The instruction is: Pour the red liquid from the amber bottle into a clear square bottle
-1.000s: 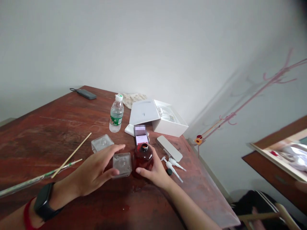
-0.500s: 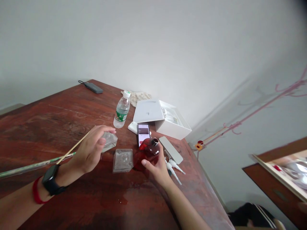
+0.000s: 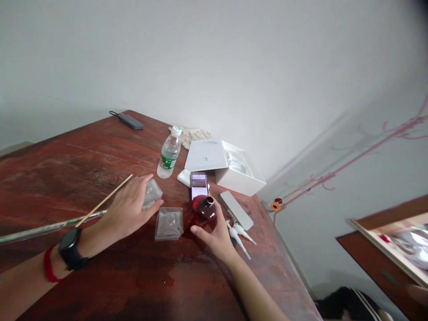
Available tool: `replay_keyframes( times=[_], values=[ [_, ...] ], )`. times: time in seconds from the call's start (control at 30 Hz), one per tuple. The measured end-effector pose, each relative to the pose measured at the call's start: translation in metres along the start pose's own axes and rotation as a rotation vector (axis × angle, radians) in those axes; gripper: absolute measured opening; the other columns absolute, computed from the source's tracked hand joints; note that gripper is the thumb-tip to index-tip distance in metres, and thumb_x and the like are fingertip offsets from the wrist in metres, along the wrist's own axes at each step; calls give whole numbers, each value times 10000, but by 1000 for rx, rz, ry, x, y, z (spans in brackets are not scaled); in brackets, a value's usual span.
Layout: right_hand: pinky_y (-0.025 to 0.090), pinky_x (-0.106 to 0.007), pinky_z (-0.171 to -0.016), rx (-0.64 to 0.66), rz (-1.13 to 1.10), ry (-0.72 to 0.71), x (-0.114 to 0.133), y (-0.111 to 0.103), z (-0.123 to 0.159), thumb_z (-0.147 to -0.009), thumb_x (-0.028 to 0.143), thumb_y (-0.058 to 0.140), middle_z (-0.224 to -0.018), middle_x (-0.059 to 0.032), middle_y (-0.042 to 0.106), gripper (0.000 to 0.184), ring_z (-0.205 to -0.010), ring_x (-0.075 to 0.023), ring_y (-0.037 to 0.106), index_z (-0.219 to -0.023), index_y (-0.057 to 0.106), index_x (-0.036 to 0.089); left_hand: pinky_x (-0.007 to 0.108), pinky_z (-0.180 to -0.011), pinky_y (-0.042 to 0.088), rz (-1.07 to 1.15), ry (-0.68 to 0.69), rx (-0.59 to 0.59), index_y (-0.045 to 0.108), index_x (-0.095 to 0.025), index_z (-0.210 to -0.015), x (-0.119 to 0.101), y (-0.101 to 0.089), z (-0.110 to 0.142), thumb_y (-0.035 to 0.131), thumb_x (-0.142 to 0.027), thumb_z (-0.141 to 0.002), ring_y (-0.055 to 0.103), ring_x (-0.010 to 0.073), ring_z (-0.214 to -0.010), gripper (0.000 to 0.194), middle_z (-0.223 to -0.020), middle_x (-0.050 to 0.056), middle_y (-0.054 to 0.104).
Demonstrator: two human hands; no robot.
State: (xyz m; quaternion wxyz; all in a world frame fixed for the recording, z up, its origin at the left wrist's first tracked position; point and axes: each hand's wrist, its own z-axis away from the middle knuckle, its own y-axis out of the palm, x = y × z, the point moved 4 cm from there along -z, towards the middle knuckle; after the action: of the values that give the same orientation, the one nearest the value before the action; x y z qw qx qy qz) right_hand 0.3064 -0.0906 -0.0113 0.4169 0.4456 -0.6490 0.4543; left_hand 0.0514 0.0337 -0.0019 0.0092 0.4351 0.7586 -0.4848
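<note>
My right hand (image 3: 219,234) is wrapped round a dark reddish-brown plastic bottle (image 3: 204,208), which has an uncapped neck and leans slightly. Thumb and fingers of my left hand (image 3: 129,207) span a clear square plastic container (image 3: 153,191), with the thumb at its near corner; the hand hides its left side. Between the two hands lies a second clear square container (image 3: 169,224) with a round raised centre. White pump heads (image 3: 241,234) rest on the table right of my right hand. A phone (image 3: 199,185) with a lit screen is behind the brown bottle.
A water bottle (image 3: 169,154) with a green label stands behind the containers. An open white box (image 3: 240,178), a grey case (image 3: 236,209) and a power bank (image 3: 131,121) are on the wooden table (image 3: 83,165). A thin stick (image 3: 103,200) lies by my left wrist. Liquid wets the front.
My left hand has come down from above the left container, and its thumb and fingers now reach round it. The brown bottle, in my right hand, has shifted slightly left and lower.
</note>
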Motion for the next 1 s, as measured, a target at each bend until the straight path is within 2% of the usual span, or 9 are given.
replay_keyframes(
  times=[0.3, 0.53, 0.6, 0.7, 0.83, 1.0],
  values=[
    [358, -587, -1340, 9, 65, 26, -12, -2, 0, -771, 544, 975, -1662, -155, 527, 1107, -1564, -381, 502, -1669, 371, 308, 655, -1141, 530, 48, 7, -51, 472, -88, -1513, -2, -5, -1, 588, -497, -1010, 655, 473, -1357, 658, -1450, 280, 664],
    [387, -584, -1317, 52, 0, 37, -11, 2, 1, -779, 555, 970, -1638, -168, 534, 1217, -1485, -357, 586, -1711, 226, 316, 604, -1143, 540, 165, -20, -166, 541, -153, -1452, -3, -12, -3, 620, -455, -1018, 693, 414, -1310, 534, -1412, 206, 705],
    [360, -582, -1331, 66, -33, 25, -10, 3, 1, -774, 545, 979, -1654, -174, 514, 1218, -1502, -357, 573, -1698, 221, 311, 582, -1148, 539, 217, -1, -199, 553, -181, -1437, -4, -14, -3, 632, -438, -1021, 698, 388, -1297, 495, -1404, 176, 711],
    [299, -572, -1359, 73, -43, 11, -8, 3, 1, -766, 568, 980, -1679, -175, 486, 1210, -1555, -361, 520, -1683, 236, 302, 542, -1150, 540, 285, 81, -220, 596, -204, -1389, -13, -21, -3, 623, -381, -1047, 695, 346, -1290, 387, -1372, 140, 724],
    [318, -562, -1347, 68, -51, -17, -3, 0, 0, -820, 670, 897, -1662, -173, 513, 1129, -1548, -371, 525, -1678, 270, 288, 488, -1157, 541, 362, 274, -188, 705, -226, -1167, -35, -33, 1, 589, -268, -1066, 704, 300, -1253, 160, -1218, 85, 780],
    [356, -548, -1325, 42, -24, -78, -1, -4, -2, -908, 812, 696, -1634, -146, 556, 986, -1543, -379, 518, -1669, 356, 286, 402, -1053, 596, 422, 411, -38, 720, -236, -1121, -57, -40, 10, 577, -203, -1047, 755, 257, -1097, 165, -1084, 56, 813]
  ],
)
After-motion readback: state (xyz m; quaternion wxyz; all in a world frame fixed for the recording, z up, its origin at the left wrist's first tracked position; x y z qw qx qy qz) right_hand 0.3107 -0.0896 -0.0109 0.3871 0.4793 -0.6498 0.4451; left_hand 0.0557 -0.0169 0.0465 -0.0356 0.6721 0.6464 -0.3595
